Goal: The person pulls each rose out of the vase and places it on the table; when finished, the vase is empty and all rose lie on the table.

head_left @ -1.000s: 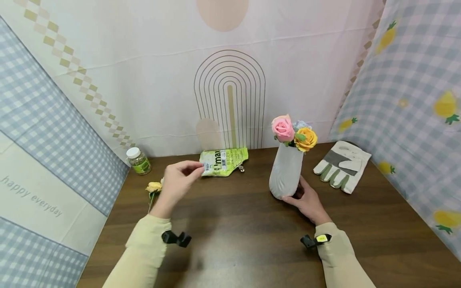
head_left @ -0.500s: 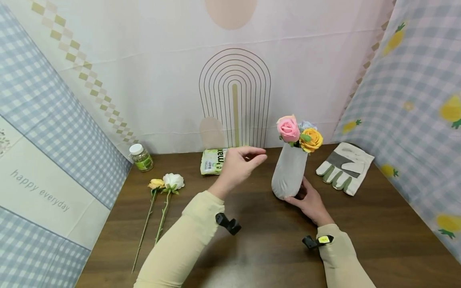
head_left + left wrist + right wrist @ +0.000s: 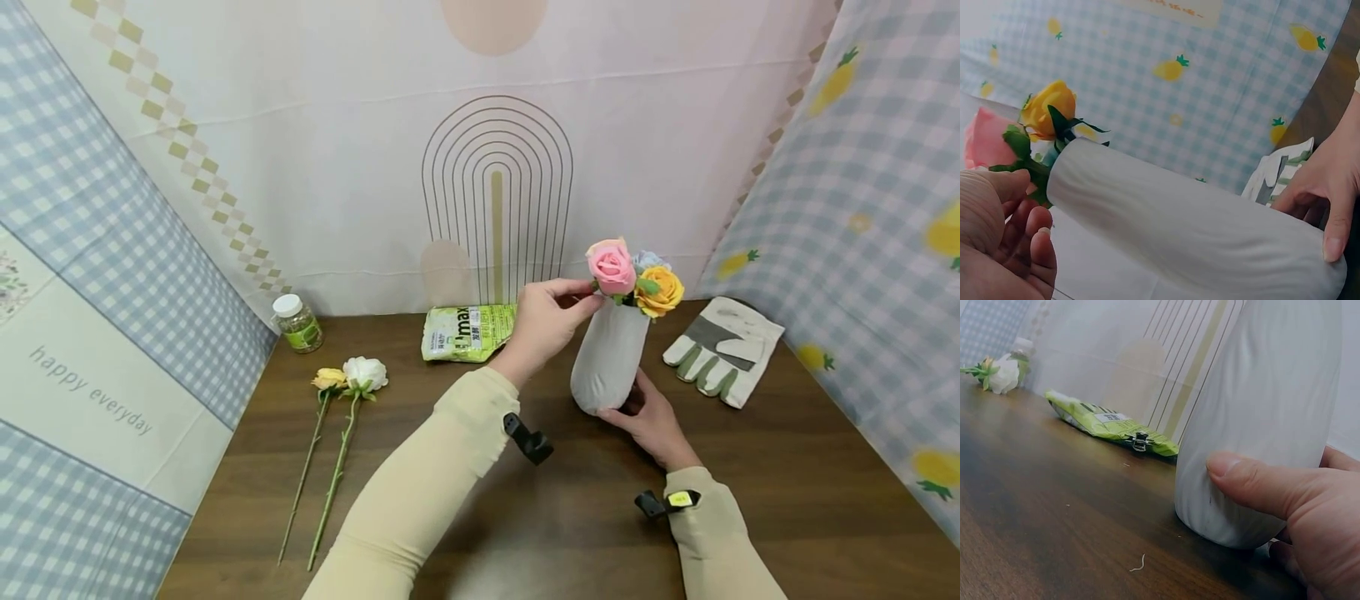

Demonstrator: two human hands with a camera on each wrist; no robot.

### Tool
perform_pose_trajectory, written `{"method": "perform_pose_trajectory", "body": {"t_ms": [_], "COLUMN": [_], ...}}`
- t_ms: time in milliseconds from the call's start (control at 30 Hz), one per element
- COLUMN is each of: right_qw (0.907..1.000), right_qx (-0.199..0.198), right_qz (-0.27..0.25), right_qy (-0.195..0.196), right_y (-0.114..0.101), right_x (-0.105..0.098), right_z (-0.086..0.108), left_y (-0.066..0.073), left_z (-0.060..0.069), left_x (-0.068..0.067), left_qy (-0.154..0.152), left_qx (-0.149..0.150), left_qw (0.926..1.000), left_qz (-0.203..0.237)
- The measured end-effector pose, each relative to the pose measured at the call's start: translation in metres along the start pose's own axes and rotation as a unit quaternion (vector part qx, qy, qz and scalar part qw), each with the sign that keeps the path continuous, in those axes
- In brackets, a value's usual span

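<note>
One white vase [image 3: 609,358], two o'clock on worktop [image 3: 570,533]; right grip [image 3: 654,423] curled round base from five o'clock, left grip [image 3: 546,321] pinching pink rose [image 3: 611,268] below bloom from ten. Tug could snag yellow rose [image 3: 660,292], tipping vase if hold slackens.

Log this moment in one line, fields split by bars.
left hand: pinches pink rose below bloom | right hand: grips white vase near base | also in vase: yellow rose, blue flower | on table: white flower

Head view high, forward-down — wrist views close, apparently aslant — white vase [image 3: 611,358] in all.
</note>
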State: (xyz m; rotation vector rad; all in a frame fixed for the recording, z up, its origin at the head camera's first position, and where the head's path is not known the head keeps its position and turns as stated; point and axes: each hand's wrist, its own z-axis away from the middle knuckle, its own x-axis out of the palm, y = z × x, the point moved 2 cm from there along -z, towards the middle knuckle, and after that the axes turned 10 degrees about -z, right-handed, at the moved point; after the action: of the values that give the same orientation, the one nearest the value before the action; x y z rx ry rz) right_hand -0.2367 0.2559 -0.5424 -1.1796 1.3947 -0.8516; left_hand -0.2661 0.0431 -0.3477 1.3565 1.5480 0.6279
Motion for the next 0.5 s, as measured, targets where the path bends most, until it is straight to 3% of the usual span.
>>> {"method": "perform_pose_trajectory", "body": {"t_ms": [67,233,333,500], "right_qw": [1.0000,0.9999,0.9998,0.9998], "right_qx": [-0.003,0.001,0.002,0.000], "right_qz": [-0.002,-0.015,-0.017,-0.019], "right_qy": [0.002,-0.006,-0.008,-0.007], "right_y": [0.001,-0.020,-0.031,-0.032], "right_x": [-0.001,0.001,0.003,0.003], "right_z": [0.001,0.007,0.010,0.009], "left_y": [0.000,0.000,0.000,0.002], "left_z": [-0.003,-0.006,-0.007,-0.008], "left_x": [0.005,0.013,0.015,0.019], "left_qy": [-0.004,-0.007,0.003,0.012], "left_qx": [-0.013,-0.043,-0.045,-0.040], "left_qw": [0.9999,0.9984,0.9983,0.9974], "left_qz": [0.009,0.036,0.037,0.059]}}
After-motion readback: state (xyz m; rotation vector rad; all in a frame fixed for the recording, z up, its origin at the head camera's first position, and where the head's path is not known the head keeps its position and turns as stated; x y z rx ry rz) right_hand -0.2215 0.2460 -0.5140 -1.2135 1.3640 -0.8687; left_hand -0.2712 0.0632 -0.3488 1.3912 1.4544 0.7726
